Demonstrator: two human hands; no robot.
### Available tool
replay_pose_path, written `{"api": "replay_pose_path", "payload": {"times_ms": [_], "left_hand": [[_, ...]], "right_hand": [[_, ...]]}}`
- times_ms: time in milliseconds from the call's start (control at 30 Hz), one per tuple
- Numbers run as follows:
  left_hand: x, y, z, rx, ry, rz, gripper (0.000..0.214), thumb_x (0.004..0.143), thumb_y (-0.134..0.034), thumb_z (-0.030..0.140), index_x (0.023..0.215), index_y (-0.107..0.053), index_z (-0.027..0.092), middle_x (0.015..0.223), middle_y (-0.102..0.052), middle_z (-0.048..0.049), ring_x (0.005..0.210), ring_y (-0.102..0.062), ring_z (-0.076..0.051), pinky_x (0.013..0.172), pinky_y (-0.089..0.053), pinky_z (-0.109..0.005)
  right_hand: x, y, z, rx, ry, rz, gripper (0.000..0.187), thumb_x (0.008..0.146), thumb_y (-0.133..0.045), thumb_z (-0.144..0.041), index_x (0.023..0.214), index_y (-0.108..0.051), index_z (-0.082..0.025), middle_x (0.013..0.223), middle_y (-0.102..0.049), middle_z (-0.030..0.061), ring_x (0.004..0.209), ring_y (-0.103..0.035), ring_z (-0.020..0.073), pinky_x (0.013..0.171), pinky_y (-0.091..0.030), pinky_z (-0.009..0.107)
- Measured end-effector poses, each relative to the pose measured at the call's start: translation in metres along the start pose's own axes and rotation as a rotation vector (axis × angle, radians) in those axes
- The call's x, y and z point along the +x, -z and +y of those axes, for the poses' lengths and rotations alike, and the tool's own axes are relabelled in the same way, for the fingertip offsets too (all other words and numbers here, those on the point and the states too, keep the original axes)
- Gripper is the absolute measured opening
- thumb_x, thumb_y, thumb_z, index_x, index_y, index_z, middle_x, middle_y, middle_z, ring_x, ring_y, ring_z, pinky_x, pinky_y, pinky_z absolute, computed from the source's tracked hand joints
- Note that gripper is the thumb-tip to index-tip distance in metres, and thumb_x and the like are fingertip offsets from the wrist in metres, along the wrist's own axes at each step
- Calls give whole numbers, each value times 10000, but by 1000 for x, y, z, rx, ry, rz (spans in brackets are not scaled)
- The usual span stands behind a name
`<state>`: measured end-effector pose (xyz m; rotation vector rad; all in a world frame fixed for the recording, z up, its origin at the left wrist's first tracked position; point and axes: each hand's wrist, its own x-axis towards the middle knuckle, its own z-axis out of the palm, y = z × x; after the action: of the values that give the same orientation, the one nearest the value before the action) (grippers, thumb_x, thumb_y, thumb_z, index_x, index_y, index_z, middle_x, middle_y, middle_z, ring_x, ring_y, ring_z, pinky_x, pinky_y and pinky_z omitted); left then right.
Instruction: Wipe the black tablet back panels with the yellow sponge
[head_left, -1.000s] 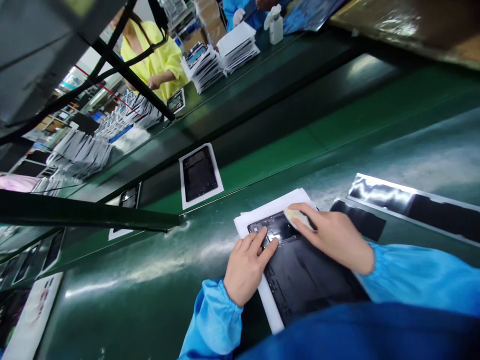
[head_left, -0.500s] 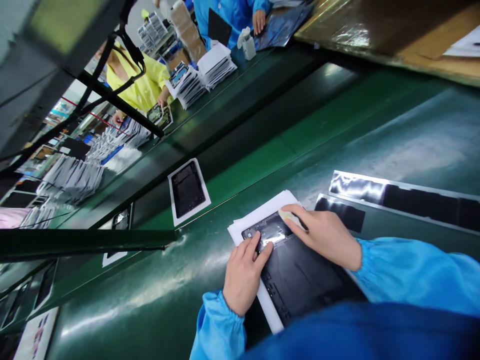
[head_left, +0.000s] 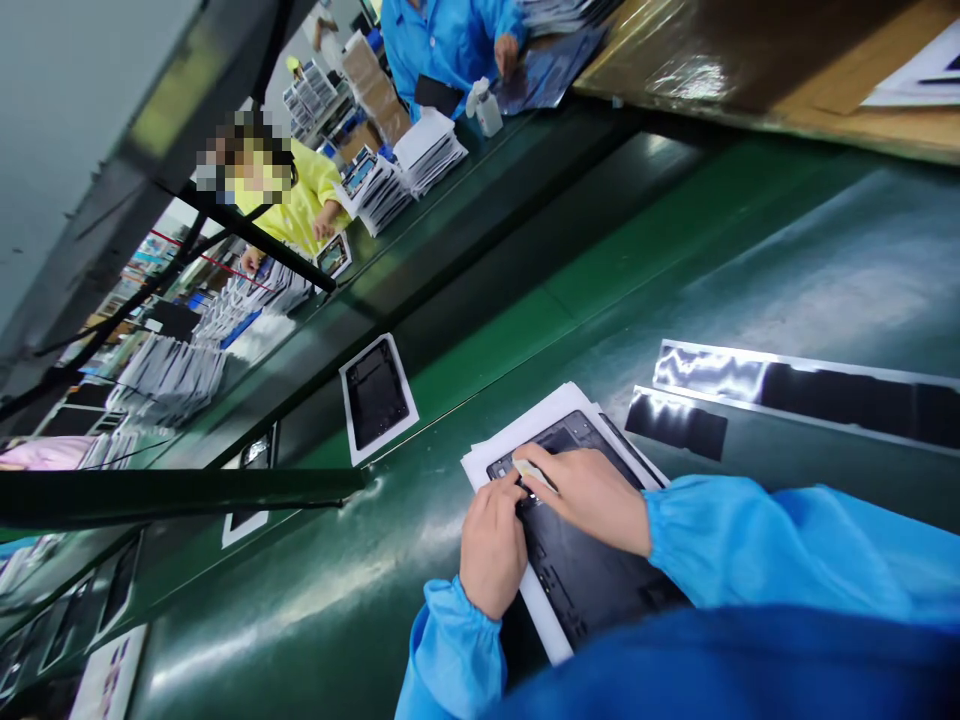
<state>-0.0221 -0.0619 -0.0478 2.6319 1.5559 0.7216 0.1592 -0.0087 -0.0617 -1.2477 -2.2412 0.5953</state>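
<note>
A black tablet-like housing [head_left: 592, 560] lies on white sheets [head_left: 540, 415] in front of me, its lower part hidden by my blue clothing. My right hand [head_left: 596, 495] is closed on a small cream-coloured flat piece [head_left: 531, 474] and presses it to the upper part of the housing. Its exact kind does not show. My left hand [head_left: 493, 545] rests on the housing's left edge, fingers stretched forward and their tips close to the cream-coloured piece. It holds nothing that I can see.
Right of the housing lie a long strip of black film [head_left: 825, 395] and a shorter film piece [head_left: 675, 422]. Another black housing on white backing [head_left: 379, 395] lies on the green conveyor [head_left: 517, 335]. Beyond are stacked sheets [head_left: 427, 150], a white bottle [head_left: 486, 108] and co-workers in yellow and blue.
My right hand has moved left across the housing with the cream-coloured piece, up to my left fingertips. My left fingers have drawn closer together. The view has shifted slightly.
</note>
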Motion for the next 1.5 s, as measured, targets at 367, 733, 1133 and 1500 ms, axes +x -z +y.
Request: {"api": "replay_pose_path", "payload": {"times_ms": [367, 733, 1133, 1500], "left_hand": [[6, -3, 1, 19, 5, 11, 341, 807, -364, -25, 929, -606, 183, 1000, -766, -90, 870, -740, -211, 741, -642, -343], [42, 1, -6, 108, 109, -164, 191, 954, -530, 218, 1098, -657, 228, 905, -732, -40, 818, -677, -227, 719, -564, -360], [92, -26, -14, -63, 294, -340, 133, 920, -592, 183, 808, -651, 225, 1130, -728, -34, 1042, -656, -233, 909, -528, -397], [95, -21, -15, -95, 302, -402, 127, 935, -523, 220, 833, -599, 220, 1012, -728, -28, 943, -671, -198, 890, -537, -365]], "right_hand": [[-9, 10, 16, 16, -79, -10, 313, 1004, -353, -384, 1105, -624, -266, 608, -692, -15, 535, -650, 214, 482, -289, 285], [-36, 53, 60, 536, -565, 339, 566, 804, -532, -716, 1077, -699, -249, 971, -777, 57, 826, -732, 278, 683, -589, 369], [-58, 25, 75, 737, -478, 65, 588, 807, -490, -769, 1042, -754, -299, 1213, -716, 48, 1149, -641, 314, 1079, -464, 425], [-48, 32, 72, 746, -481, -15, 632, 792, -489, -783, 1074, -735, -273, 1245, -709, 70, 1184, -620, 342, 1080, -448, 452]]}}
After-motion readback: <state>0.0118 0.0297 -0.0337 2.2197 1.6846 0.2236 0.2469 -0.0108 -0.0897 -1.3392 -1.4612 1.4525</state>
